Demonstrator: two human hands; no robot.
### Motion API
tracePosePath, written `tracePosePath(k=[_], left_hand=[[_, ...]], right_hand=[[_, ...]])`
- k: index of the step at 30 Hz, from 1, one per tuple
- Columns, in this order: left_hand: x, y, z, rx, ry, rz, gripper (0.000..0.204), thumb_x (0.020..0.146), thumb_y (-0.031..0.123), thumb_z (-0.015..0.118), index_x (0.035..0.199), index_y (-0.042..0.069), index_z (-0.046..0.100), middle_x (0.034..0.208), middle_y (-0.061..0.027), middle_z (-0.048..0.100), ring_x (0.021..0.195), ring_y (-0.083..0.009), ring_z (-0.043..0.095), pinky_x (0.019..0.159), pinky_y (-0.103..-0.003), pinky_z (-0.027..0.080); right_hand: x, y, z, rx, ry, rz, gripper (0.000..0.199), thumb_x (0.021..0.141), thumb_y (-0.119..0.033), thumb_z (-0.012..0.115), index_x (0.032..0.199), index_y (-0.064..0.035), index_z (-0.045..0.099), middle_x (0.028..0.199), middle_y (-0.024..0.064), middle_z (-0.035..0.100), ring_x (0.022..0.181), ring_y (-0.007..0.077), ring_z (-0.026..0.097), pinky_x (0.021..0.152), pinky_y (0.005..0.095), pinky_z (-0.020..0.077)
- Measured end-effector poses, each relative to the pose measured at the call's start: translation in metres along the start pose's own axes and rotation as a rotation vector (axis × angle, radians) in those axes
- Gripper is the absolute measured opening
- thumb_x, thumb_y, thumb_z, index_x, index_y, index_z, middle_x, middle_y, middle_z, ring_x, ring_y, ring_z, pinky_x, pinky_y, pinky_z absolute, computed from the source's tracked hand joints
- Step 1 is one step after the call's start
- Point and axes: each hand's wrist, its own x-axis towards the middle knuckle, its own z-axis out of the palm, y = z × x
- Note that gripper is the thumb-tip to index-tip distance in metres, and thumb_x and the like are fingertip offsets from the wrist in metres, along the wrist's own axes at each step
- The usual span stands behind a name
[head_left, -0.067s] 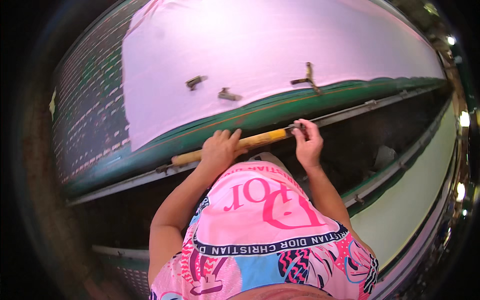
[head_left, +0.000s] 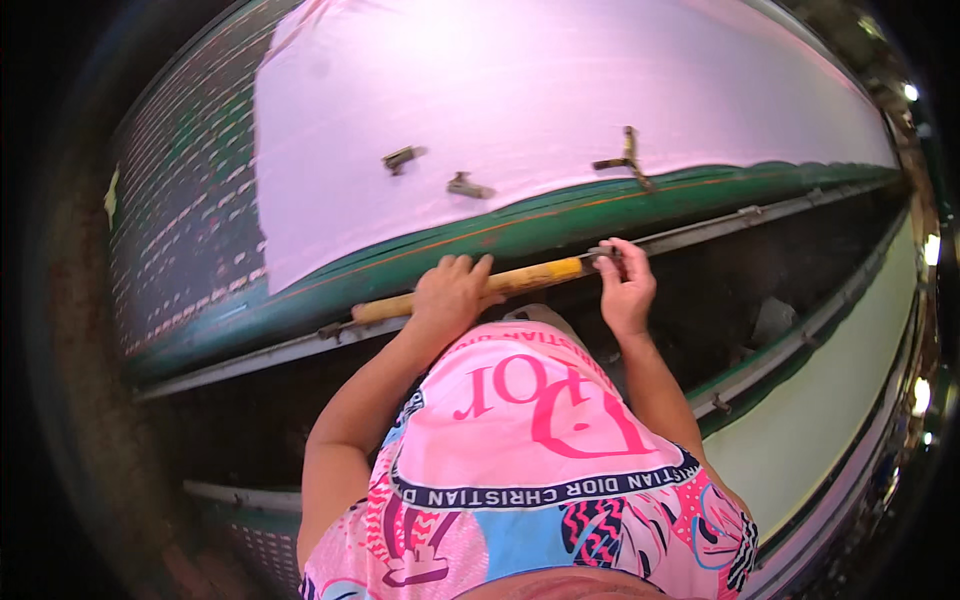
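Observation:
A pale wooden rod (head_left: 525, 279) with a yellow band near its right end lies across in front of my body, along the table's near edge. My left hand (head_left: 450, 292) is closed over its middle, fingers toward the table. At the rod's right end, my right hand (head_left: 627, 285) pinches a small dark metal piece (head_left: 602, 252); how it joins the rod is too small to make out. Beyond my hands, two small metal fittings (head_left: 402, 159) and a branched metal piece (head_left: 627, 160) rest on a smooth pink sheet of cloth (head_left: 560, 90).
The long table has a rounded green edge (head_left: 440, 248) with a metal rail (head_left: 700, 231) below it. A dark gap (head_left: 740, 280) separates it from another pale-topped table (head_left: 800, 440) at the right. Dark, white-streaked table surface (head_left: 185, 210) shows left of the cloth.
The whole view has shifted slightly, so everything sits a little farther right. Both hands keep the same hold on the rod and the metal piece.

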Motion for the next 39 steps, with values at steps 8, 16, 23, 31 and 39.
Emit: tracePosePath(k=[8, 16, 23, 31, 39], left_hand=[[-0.016, -0.030, 0.010, -0.030, 0.153, 0.000, 0.066, 0.088, 0.048, 0.090, 0.143, 0.015, 0.074, 0.102, -0.0086, 0.071, 0.098, -0.0312, 0.071, 0.083, -0.047, 0.059], [-0.026, -0.051, 0.002, -0.111, 0.113, 0.027, 0.053, 0.085, 0.043, 0.093, 0.127, 0.013, 0.080, 0.098, -0.0093, 0.070, 0.097, -0.0328, 0.070, 0.082, -0.049, 0.058], [-0.016, -0.032, -0.011, -0.103, -0.031, -0.072, 0.045, 0.083, 0.038, 0.095, 0.118, 0.012, 0.083, 0.102, -0.0095, 0.071, 0.102, -0.0338, 0.072, 0.087, -0.048, 0.061], [-0.011, -0.031, -0.012, -0.121, -0.026, -0.058, 0.045, 0.084, 0.038, 0.095, 0.119, 0.012, 0.083, 0.104, -0.0098, 0.072, 0.103, -0.0340, 0.072, 0.088, -0.047, 0.061], [-0.013, -0.032, -0.017, -0.132, -0.057, -0.050, 0.045, 0.083, 0.035, 0.095, 0.119, 0.011, 0.083, 0.103, -0.0099, 0.071, 0.103, -0.0340, 0.072, 0.088, -0.047, 0.061]], right_hand=[[0.009, 0.001, -0.004, 0.093, 0.018, 0.075, 0.034, 0.105, 0.007, 0.075, 0.137, -0.0012, 0.071, 0.126, 0.0058, 0.080, 0.093, 0.0107, 0.074, 0.086, 0.0279, 0.0632], [0.001, 0.002, 0.009, 0.044, -0.014, 0.073, 0.031, 0.104, 0.007, 0.075, 0.133, -0.0035, 0.075, 0.118, 0.0064, 0.079, 0.096, 0.0104, 0.073, 0.087, 0.0282, 0.0615], [0.012, -0.012, 0.013, -0.075, -0.121, -0.031, 0.034, 0.097, 0.004, 0.080, 0.129, -0.0061, 0.076, 0.108, 0.0122, 0.077, 0.085, 0.0225, 0.073, 0.079, 0.0367, 0.0601], [0.011, -0.028, 0.019, -0.108, -0.226, -0.098, 0.035, 0.098, 0.007, 0.078, 0.130, -0.0040, 0.071, 0.120, 0.0159, 0.077, 0.096, 0.0299, 0.080, 0.085, 0.0399, 0.0650], [0.014, -0.019, 0.016, -0.151, -0.308, -0.190, 0.036, 0.095, 0.007, 0.077, 0.129, -0.0040, 0.070, 0.120, 0.0189, 0.078, 0.104, 0.0390, 0.080, 0.087, 0.0447, 0.0654]])
